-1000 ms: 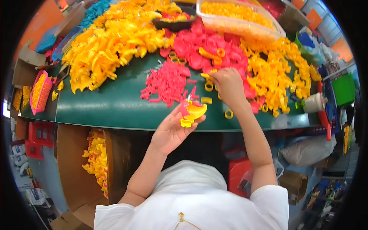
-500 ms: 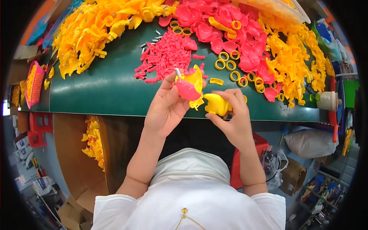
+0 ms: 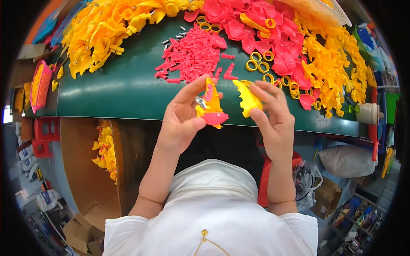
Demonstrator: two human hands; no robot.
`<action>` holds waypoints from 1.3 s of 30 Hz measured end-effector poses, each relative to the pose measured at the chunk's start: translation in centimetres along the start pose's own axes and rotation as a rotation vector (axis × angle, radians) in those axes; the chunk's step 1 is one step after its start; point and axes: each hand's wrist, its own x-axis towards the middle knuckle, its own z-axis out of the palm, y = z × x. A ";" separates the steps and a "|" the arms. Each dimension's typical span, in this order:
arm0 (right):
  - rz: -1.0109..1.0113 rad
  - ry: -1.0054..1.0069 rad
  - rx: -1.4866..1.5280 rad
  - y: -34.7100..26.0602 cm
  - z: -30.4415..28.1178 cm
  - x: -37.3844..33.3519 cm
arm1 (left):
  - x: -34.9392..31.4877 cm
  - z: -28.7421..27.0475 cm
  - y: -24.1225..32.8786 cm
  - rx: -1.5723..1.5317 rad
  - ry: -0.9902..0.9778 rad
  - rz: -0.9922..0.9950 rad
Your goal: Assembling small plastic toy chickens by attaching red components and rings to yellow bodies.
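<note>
Over the near edge of the green table, my left hand [image 3: 181, 115] grips a yellow plastic shell half [image 3: 212, 105] with a pink cup-shaped piece [image 3: 215, 118] at its lower end. A small silver metal part [image 3: 200, 102] and a pink strip show in it. To its right, my right hand [image 3: 273, 106] pinches another yellow plastic shell half [image 3: 248, 99] with a jagged edge, held apart from the first. Just beyond my hands lies a heap of small pink plastic pieces [image 3: 188, 57], with several silver metal cylinders at its far left side.
The green table [image 3: 128, 96] carries a yellow shell heap [image 3: 96, 40] at left, pink cups [image 3: 284, 47] and yellow rings [image 3: 252, 65] right of centre, and more yellow shells [image 3: 337, 77] at right. Below stands a cardboard box [image 3: 83, 170] holding yellow pieces, with a red stool [image 3: 265, 179] opposite.
My hands have drawn apart, and both shell halves have turned. The left one now shows its inside with the pink strip. The right one shows its jagged edge.
</note>
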 end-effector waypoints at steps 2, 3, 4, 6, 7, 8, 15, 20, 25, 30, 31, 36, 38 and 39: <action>0.011 -0.042 0.176 -0.2 1.1 -0.4 | -0.1 0.7 -0.2 0.019 -0.009 0.025; 0.013 -0.089 0.172 -0.2 1.6 -0.4 | 0.0 1.0 -0.1 0.039 -0.021 0.054; -0.018 -0.075 0.167 -0.4 2.1 -0.4 | 0.0 1.3 0.1 0.006 -0.017 0.028; -0.028 -0.075 0.149 -0.5 2.5 -0.6 | -0.3 1.2 0.2 0.029 -0.009 0.033; -0.033 -0.073 0.127 -0.5 2.6 -0.6 | -0.4 1.2 0.2 0.047 -0.001 0.032; -0.041 -0.068 0.148 -0.6 2.7 -0.5 | -0.4 1.1 0.2 0.049 0.001 0.036; -0.012 -0.060 0.153 -1.0 2.3 -0.8 | -0.7 1.4 0.2 0.076 -0.014 0.031; -0.028 -0.060 0.154 -1.0 2.0 -0.8 | -0.6 1.4 0.3 0.089 -0.034 0.024; -0.037 -0.076 0.168 -0.8 1.7 -0.9 | -0.4 1.4 0.5 0.182 -0.094 0.036; -0.101 -0.070 0.112 0.1 2.0 -0.7 | -0.4 1.7 -0.2 0.294 -0.051 0.053; -0.030 -0.092 0.184 0.4 2.0 -0.4 | -0.3 1.8 -0.4 0.384 0.003 0.085; 0.153 -0.252 0.577 2.0 1.0 0.6 | -0.3 2.0 -1.1 0.272 0.011 0.115; 0.142 -0.260 0.632 2.1 1.1 0.4 | -0.3 1.5 -1.2 0.073 -0.013 -0.049; 0.132 -0.266 0.691 2.1 1.5 0.3 | -0.2 1.4 -1.3 0.071 -0.013 -0.052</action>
